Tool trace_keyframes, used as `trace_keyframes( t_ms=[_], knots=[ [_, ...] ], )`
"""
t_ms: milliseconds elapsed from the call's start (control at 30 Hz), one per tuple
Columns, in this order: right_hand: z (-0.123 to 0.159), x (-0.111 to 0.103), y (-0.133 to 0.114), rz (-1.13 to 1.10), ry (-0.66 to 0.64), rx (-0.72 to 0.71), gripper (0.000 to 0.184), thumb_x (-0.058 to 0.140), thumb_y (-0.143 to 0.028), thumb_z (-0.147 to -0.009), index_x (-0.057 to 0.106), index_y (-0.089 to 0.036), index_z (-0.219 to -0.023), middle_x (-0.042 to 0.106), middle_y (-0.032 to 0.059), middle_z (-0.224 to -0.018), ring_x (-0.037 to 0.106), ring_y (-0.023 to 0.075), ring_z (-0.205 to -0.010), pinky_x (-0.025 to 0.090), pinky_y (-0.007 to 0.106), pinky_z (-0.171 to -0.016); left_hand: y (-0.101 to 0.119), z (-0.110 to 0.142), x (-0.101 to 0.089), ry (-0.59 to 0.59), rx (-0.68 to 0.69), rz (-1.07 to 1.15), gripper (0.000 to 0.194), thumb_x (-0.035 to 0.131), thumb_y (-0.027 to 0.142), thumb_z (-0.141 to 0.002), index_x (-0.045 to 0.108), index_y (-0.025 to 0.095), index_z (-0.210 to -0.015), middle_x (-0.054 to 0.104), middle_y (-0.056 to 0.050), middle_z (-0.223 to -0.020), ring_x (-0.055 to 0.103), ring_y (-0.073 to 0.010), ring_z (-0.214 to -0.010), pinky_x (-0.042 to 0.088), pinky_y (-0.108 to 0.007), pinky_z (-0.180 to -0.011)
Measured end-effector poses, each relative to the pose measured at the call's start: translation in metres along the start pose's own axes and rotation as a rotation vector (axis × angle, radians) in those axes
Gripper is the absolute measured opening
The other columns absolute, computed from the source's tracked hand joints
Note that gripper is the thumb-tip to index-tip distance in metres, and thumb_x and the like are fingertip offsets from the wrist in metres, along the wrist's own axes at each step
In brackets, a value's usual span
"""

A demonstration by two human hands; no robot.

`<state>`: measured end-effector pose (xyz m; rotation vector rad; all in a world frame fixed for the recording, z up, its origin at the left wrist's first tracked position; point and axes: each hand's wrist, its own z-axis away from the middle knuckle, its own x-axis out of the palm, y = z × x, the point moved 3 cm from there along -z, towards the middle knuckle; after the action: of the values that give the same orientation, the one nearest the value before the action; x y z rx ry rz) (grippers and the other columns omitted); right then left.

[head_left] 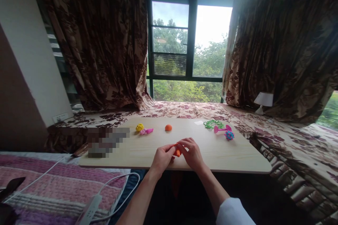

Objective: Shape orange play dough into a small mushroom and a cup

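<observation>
Above the near edge of the pale wooden table (148,160), my left hand (163,156) pinches a small orange object (178,152) from one side. My right hand (192,152) closes on it from the other, with the fingers bent over its top. Much of the object is covered by my fingers, so its kind is unclear; a short rounded end points toward me. Beyond my hands sits an orange dome-shaped piece (168,127), touched by neither hand.
Left on the table are a knobbly yellow ball (139,127), a pink toy (146,131) and a pixelated area (108,142). On the right lie green beads (211,124), a pink toy with flared ends (219,129) and a spiky blue ball (229,135). A power strip (89,210) rests lower left.
</observation>
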<state>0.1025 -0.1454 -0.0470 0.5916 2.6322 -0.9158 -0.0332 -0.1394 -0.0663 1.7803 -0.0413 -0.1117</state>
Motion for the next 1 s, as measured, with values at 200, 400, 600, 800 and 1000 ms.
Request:
trace_keyframes(
  t_ms=[200, 400, 600, 800, 1000],
  knots=[
    [-0.001, 0.002, 0.004, -0.034, 0.02, 0.068, 0.023, 0.042, -0.024, -0.088, 0.064, -0.023, -0.097, 0.063, 0.0045, -0.088, 0.054, 0.0172, -0.084, 0.046, 0.03, -0.073, -0.003, -0.002, -0.004, 0.054, -0.004, 0.068, 0.035, 0.059, 0.038, -0.069, 0.068, 0.017, -0.095, 0.069, -0.004, -0.074, 0.058, -0.0116, -0.062, 0.046, -0.021, -0.058],
    [0.0, 0.006, 0.012, -0.05, -0.007, 0.103, 0.016, 0.049, -0.025, -0.084, 0.064, -0.02, -0.084, 0.061, 0.0029, -0.08, 0.055, 0.0155, -0.077, 0.047, 0.025, -0.063, -0.004, -0.004, -0.002, 0.061, -0.039, 0.08, 0.039, 0.061, 0.04, -0.067, 0.066, 0.016, -0.097, 0.068, -0.004, -0.071, 0.058, -0.0112, -0.057, 0.047, -0.021, -0.055],
    [0.001, 0.003, 0.011, 0.026, 0.03, 0.071, 0.013, 0.052, -0.022, -0.083, 0.064, -0.02, -0.078, 0.061, 0.002, -0.075, 0.053, 0.0152, -0.073, 0.044, 0.028, -0.068, -0.006, -0.005, 0.003, 0.096, -0.045, 0.035, 0.037, 0.061, 0.041, -0.067, 0.067, 0.017, -0.095, 0.068, -0.002, -0.067, 0.056, -0.009, -0.053, 0.043, -0.017, -0.049],
    [0.001, 0.001, 0.003, 0.075, 0.044, 0.02, 0.015, 0.051, -0.02, -0.083, 0.064, -0.021, -0.077, 0.062, 0.0025, -0.077, 0.052, 0.0165, -0.078, 0.042, 0.03, -0.074, -0.007, -0.006, 0.002, 0.061, 0.013, 0.001, 0.035, 0.059, 0.039, -0.069, 0.067, 0.016, -0.094, 0.069, -0.004, -0.07, 0.061, -0.0129, -0.062, 0.045, -0.019, -0.051],
    [0.001, 0.003, 0.007, -0.013, 0.012, 0.07, 0.019, 0.047, -0.022, -0.085, 0.064, -0.022, -0.095, 0.062, 0.0033, -0.085, 0.054, 0.0154, -0.081, 0.046, 0.026, -0.067, -0.007, -0.006, -0.001, 0.088, 0.016, 0.056, 0.032, 0.06, 0.037, -0.068, 0.067, 0.015, -0.09, 0.069, -0.006, -0.077, 0.062, -0.0153, -0.068, 0.049, -0.023, -0.057]
  ],
)
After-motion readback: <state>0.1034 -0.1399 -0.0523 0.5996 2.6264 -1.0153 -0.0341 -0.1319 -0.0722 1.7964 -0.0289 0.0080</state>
